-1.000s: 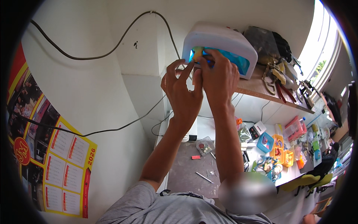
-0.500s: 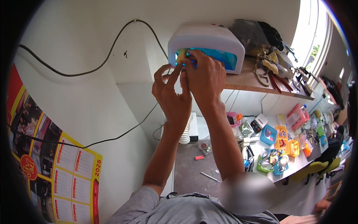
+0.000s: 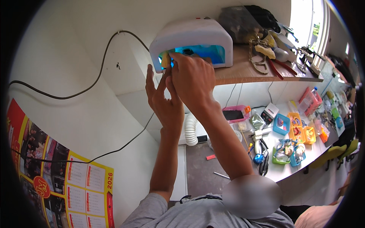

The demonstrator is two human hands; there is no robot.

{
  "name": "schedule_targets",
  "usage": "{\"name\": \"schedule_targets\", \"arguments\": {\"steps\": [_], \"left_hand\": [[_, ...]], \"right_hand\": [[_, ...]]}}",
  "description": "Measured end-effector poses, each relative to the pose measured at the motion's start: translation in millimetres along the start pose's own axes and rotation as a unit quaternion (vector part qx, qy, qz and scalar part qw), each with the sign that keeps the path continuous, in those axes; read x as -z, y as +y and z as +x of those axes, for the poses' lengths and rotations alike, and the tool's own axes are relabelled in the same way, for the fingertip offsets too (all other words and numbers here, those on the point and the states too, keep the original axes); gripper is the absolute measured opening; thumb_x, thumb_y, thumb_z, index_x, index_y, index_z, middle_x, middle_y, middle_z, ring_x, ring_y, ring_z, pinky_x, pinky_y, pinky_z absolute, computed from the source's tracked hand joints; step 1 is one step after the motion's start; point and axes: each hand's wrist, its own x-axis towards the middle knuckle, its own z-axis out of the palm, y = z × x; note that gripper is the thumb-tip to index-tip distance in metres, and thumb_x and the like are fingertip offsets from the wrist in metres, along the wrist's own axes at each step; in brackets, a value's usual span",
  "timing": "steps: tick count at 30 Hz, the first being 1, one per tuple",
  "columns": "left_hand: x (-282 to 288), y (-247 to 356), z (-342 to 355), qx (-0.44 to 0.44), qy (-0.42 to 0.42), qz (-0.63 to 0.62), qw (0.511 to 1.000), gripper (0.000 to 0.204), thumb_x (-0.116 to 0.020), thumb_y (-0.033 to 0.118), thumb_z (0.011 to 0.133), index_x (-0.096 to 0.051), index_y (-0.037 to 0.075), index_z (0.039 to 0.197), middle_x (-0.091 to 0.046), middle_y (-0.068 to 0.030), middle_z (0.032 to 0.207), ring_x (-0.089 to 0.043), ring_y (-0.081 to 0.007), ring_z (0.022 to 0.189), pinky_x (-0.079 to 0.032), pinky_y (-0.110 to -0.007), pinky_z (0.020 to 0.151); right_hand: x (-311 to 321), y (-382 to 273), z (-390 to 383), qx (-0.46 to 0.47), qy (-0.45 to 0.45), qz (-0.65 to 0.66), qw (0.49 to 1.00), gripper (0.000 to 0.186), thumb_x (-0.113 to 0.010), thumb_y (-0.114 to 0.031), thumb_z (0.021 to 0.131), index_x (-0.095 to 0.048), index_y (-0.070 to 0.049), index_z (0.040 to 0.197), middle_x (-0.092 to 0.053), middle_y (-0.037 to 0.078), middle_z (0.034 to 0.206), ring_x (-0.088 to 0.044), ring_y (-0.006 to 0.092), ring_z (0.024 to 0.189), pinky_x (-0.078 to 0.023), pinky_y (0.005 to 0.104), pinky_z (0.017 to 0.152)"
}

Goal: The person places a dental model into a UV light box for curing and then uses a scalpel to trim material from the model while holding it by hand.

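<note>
Now, just beyond where the spread left hand (image 3: 166,108) and curled right hand (image 3: 194,78) meet, grips impossible to tell, a yellow piece (image 3: 165,59), probably light and stiff, shows at the white UV lamp's (image 3: 190,32) mouth, its near end likely best pinched.

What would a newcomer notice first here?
First, the white lamp box glowing blue on the wooden shelf, top centre. Then the left hand and right hand at its opening, by a small yellow piece. After that, the red-and-yellow calendar on the wall, lower left.
</note>
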Motion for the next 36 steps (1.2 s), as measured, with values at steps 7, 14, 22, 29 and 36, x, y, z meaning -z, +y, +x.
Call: {"name": "schedule_targets", "arguments": {"steps": [7, 14, 22, 29, 36], "left_hand": [[-2, 3, 0, 0.018, 0.008, -0.036, 0.999, 0.036, -0.051, 0.025, 0.106, -0.071, 0.003, 0.126, -0.052, -0.0257, 0.146, -0.063, -0.0409, 0.122, -0.053, -0.048, 0.096], [-7, -1, -6, 0.024, 0.011, -0.025, 0.999, 0.037, -0.052, 0.027, 0.105, -0.070, 0.003, 0.127, -0.053, -0.0236, 0.146, -0.066, -0.0363, 0.115, -0.053, -0.047, 0.094], [-6, 1, -6, 0.028, -0.006, -0.026, 0.999, 0.038, -0.045, 0.026, 0.109, -0.070, 0.002, 0.126, -0.066, -0.0164, 0.131, -0.046, -0.0294, 0.143, -0.051, -0.044, 0.098], [8, 7, -27, 0.060, -0.003, -0.064, 0.996, 0.048, -0.042, 0.036, 0.109, -0.064, 0.001, 0.133, -0.051, -0.0169, 0.150, -0.048, -0.0339, 0.140, -0.044, -0.048, 0.109], [51, 0, -119, 0.121, -0.050, -0.105, 0.986, 0.038, -0.046, 0.026, 0.106, -0.065, -0.002, 0.125, -0.058, -0.0198, 0.137, -0.059, -0.0347, 0.125, -0.045, -0.046, 0.106]], "right_hand": [[1, 7, -1, 0.027, 0.008, 0.028, 0.999, 0.017, -0.072, -0.012, 0.077, -0.072, -0.007, 0.094, -0.073, 0.011, 0.080, -0.069, 0.0300, 0.083, -0.047, 0.0437, 0.087], [6, 8, -1, 0.022, -0.025, 0.014, 0.999, 0.024, -0.071, -0.012, 0.080, -0.073, -0.005, 0.104, -0.075, 0.013, 0.089, -0.071, 0.0312, 0.090, -0.047, 0.0437, 0.092], [5, 9, -1, 0.035, -0.012, 0.014, 0.999, 0.025, -0.068, -0.013, 0.083, -0.073, -0.005, 0.106, -0.076, 0.012, 0.092, -0.071, 0.0315, 0.090, -0.047, 0.0441, 0.092], [0, 9, -2, 0.023, -0.015, -0.019, 0.999, 0.025, -0.064, -0.010, 0.088, -0.074, -0.007, 0.111, -0.076, 0.013, 0.092, -0.071, 0.0319, 0.091, -0.048, 0.0447, 0.092], [5, 4, -1, 0.037, -0.017, -0.036, 0.999, 0.023, -0.066, -0.007, 0.090, -0.074, -0.007, 0.111, -0.076, 0.013, 0.092, -0.071, 0.0315, 0.089, -0.048, 0.0443, 0.092]]}}
